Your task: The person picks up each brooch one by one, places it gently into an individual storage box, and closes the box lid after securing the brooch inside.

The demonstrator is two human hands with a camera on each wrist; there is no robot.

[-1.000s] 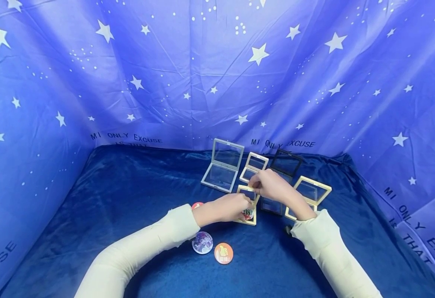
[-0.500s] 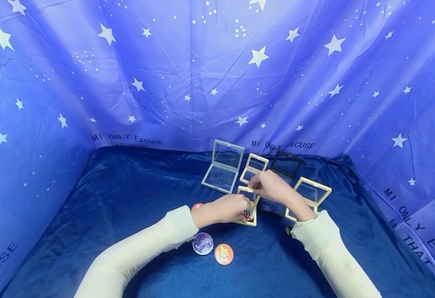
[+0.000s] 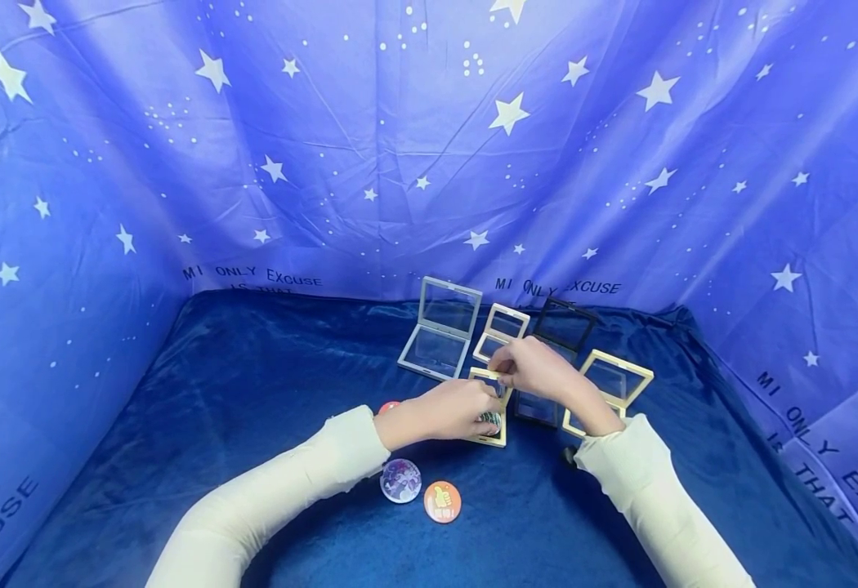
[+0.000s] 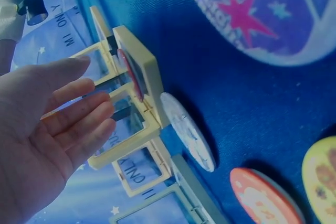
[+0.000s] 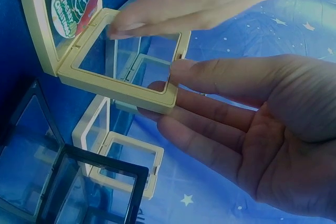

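Note:
A small cream frame case stands unfolded, a round Christmas-tree badge lying on the film of its lower half. My right hand pinches the far edge of the raised half, thumb on one side and fingers on the other. Over the lower half is my left hand, its fingers extended beside the badge and holding nothing in the left wrist view. Whether those fingertips touch the badge I cannot tell.
Behind stand an open grey case, a small pale case and a black one; a yellow case is at the right. A purple badge, an orange badge and a partly hidden red badge lie nearer the left arm.
My left hand has shifted slightly over the badge, covering more of it in the head view. My right hand keeps its pinch on the raised half.

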